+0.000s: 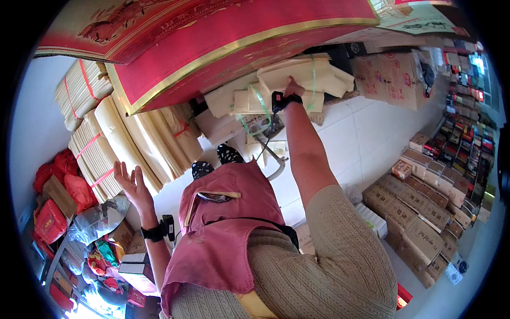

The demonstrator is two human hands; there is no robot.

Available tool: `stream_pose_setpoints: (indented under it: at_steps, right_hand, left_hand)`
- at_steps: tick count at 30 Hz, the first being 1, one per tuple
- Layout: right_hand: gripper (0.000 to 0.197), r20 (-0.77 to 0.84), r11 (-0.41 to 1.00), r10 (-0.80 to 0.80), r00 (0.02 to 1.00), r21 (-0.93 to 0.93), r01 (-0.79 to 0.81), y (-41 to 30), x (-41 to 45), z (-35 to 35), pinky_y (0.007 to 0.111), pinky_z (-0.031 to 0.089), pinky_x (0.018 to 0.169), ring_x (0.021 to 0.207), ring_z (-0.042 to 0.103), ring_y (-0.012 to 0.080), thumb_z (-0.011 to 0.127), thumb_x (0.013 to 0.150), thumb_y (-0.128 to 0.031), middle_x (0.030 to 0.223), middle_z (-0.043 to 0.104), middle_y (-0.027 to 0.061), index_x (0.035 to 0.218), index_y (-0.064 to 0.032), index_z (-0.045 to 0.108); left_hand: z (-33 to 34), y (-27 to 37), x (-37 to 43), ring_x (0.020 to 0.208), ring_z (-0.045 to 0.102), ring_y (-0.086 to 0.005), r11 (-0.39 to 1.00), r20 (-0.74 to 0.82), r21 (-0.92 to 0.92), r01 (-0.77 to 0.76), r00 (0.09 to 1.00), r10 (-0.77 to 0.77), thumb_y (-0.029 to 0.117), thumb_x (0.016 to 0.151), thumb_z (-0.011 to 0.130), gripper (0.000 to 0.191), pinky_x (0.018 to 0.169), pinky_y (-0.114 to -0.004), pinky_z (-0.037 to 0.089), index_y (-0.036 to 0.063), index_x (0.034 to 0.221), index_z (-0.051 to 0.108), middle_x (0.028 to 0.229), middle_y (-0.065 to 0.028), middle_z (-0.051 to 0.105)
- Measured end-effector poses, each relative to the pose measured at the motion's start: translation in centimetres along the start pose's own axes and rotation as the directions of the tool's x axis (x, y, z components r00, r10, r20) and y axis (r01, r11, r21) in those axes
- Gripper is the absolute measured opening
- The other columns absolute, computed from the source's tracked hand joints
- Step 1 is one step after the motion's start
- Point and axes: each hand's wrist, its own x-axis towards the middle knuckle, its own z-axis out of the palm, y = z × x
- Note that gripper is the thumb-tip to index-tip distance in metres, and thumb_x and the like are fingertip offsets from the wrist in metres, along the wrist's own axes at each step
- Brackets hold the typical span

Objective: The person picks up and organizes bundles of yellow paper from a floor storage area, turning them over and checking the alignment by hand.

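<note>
My right hand point(294, 87) reaches forward and rests at a stack of folded tan paper point(297, 73), its fingers partly hidden, so its grip cannot be told. Loose green plastic strapping point(261, 99) hangs around and beside the paper. My left hand point(137, 187) is raised at the left with its fingers apart, holding nothing. Near it stand bundles of brown paper point(89, 153) tied with red strapping. Each wrist wears a black band with a small device.
A large red carton point(239, 36) with gold edging spans the top. A cardboard box point(392, 75) stands at the right, with stacked cartons point(410, 215) beyond the tiled floor. A metal leg point(277, 159) is near my feet. Plastic bags point(97, 219) lie at left.
</note>
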Motion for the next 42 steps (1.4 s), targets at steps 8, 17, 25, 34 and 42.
stream_pose_setpoints:
  at_steps: [8,17,25,34,42]
  right_hand:
    - [0.067,0.055,0.989,-0.026,0.998,-0.147,0.034,-4.0,-3.4,-1.4,0.043,0.055,0.085,0.092,0.070,0.0358,0.082,0.076,-0.038,0.101,0.072,0.0207,0.122,0.0051,0.060]
    - [0.038,0.387,0.915,0.077,0.919,0.340,-0.219,-2.3,1.3,1.8,0.038,0.058,0.069,0.081,0.071,0.0248,0.069,0.088,-0.023,0.087,0.072,0.0138,0.124,-0.0121,0.064]
    - [0.014,0.476,0.893,0.072,0.877,0.361,-0.269,-5.6,-1.4,-4.6,0.033,0.046,0.053,0.057,0.050,0.0189,0.065,0.090,-0.024,0.066,0.050,0.0065,0.090,-0.0102,0.069]
    - [0.019,0.588,0.846,-0.113,0.801,0.479,-0.233,-7.2,-4.2,-7.4,0.035,0.045,0.052,0.059,0.055,0.0188,0.066,0.088,-0.028,0.068,0.058,0.0048,0.080,-0.0104,0.063]
    - [0.017,0.669,0.680,-0.197,0.717,0.620,-0.391,-9.8,-15.7,-12.8,0.038,0.056,0.079,0.085,0.067,0.0244,0.059,0.089,-0.020,0.094,0.068,0.0080,0.098,-0.0066,0.063]
  left_hand:
    - [-0.5,-0.6,-1.3,0.143,0.035,-0.0313,1.000,-0.013,0.004,0.000,1.000,0.000,0.016,0.097,0.063,0.067,0.111,-0.045,0.037,0.0018,0.152,0.025,0.158,-0.0163,0.029]
    - [-2.2,-0.6,-2.2,0.144,0.034,-0.0321,0.998,-0.026,-0.042,0.046,0.999,-0.048,0.013,0.097,0.061,0.067,0.112,-0.045,0.037,0.0016,0.152,0.024,0.157,-0.0175,0.029]
    - [-2.1,-0.8,-0.6,0.144,0.034,-0.0322,0.988,0.047,-0.152,0.032,0.999,-0.025,0.012,0.097,0.061,0.067,0.112,-0.043,0.037,-0.0001,0.151,0.023,0.157,-0.0205,0.027]
    - [-4.1,-0.9,0.9,0.142,0.038,-0.0305,0.980,0.138,-0.198,-0.020,0.989,0.048,0.008,0.098,0.058,0.065,0.112,-0.041,0.038,0.0038,0.153,0.024,0.157,-0.0208,0.027]
    - [-5.8,-1.9,1.4,0.141,0.038,-0.0301,0.971,0.264,-0.237,0.010,0.963,0.054,0.005,0.096,0.057,0.063,0.112,-0.041,0.038,0.0010,0.151,0.026,0.154,-0.0179,0.033]
